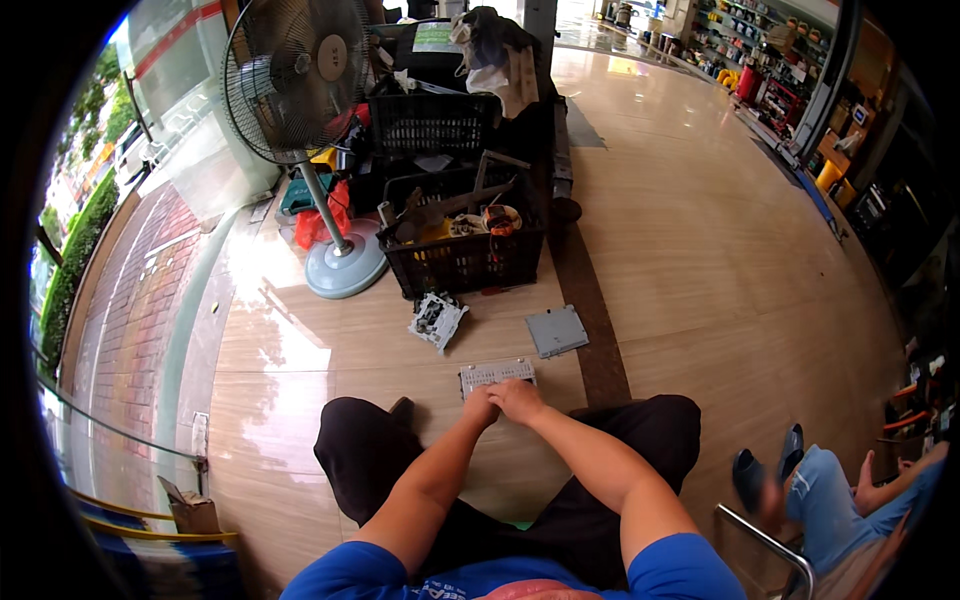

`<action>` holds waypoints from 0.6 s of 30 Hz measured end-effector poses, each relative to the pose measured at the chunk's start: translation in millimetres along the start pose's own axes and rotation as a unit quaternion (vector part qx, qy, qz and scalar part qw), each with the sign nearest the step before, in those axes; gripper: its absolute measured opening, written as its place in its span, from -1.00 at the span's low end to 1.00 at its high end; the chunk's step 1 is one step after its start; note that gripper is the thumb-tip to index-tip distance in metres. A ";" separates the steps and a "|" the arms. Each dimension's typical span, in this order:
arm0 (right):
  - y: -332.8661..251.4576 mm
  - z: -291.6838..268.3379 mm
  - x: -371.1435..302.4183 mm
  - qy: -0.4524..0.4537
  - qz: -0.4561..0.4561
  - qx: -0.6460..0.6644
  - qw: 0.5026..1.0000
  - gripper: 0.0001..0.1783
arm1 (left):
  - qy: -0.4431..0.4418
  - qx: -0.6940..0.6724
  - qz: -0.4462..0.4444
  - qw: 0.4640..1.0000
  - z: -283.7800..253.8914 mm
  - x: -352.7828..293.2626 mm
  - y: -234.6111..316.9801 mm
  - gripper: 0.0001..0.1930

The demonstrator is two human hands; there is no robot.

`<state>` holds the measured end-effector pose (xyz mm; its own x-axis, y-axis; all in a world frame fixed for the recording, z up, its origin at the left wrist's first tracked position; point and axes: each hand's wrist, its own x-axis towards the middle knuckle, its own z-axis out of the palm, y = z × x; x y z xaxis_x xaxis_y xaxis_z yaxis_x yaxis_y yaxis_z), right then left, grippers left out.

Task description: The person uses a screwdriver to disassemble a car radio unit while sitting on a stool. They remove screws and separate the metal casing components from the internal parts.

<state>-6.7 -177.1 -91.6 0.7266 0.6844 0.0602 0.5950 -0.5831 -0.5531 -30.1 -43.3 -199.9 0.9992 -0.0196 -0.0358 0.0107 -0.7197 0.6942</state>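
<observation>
Down at the centre of the view, a seated person in a blue shirt and black trousers reaches both forearms forward over their knees to a small grey panel lying flat on the wooden floor. The left hand and the right hand meet side by side at the panel's near edge, touching it, fingers curled in close; whether they actually pinch the panel cannot be told from this height.

Just beyond the panel, to the right, lies a flat grey metal plate. To the left of that plate sits a white electronic module, tilted, with dark parts showing inside. Behind both stands a black plastic crate holding mixed parts and tools, and a second black crate is raised behind it. A pedestal fan with a round pale-blue base stands to the left of the crates, near a glass wall.

At the lower right edge, another person's legs in blue jeans and dark slippers come into view, beside a metal chair frame, well apart from the working hands.
</observation>
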 end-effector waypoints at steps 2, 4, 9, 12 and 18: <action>-14.3 -6.2 -2.2 -0.017 0.020 0.009 1.000 -0.75 | 0.022 -0.027 0.007 0.999 5.5 0.9 -15.1 -0.86; -14.2 -2.3 0.8 -0.011 0.011 0.013 1.000 -0.74 | 0.030 0.023 0.072 0.997 7.6 3.0 -25.2 -0.87; 12.1 1.7 -3.0 0.009 -0.007 0.071 0.997 -0.74 | 0.003 0.017 0.011 1.000 8.3 7.4 4.6 -0.85; -7.0 -2.2 2.3 0.032 0.128 0.110 0.985 -0.74 | 0.003 -0.022 -0.005 1.000 -0.6 1.1 -6.4 -0.82; 1.7 -8.6 1.8 -0.012 0.116 0.050 0.992 -0.73 | 0.007 -0.029 -0.018 0.999 -3.5 2.4 13.0 -0.82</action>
<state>-1.4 -180.6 -85.3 0.8309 0.5479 -0.0966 0.3756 -0.6805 -0.6291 -27.4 -50.3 -188.4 0.9986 0.0153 -0.0508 0.0477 -0.6786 0.7329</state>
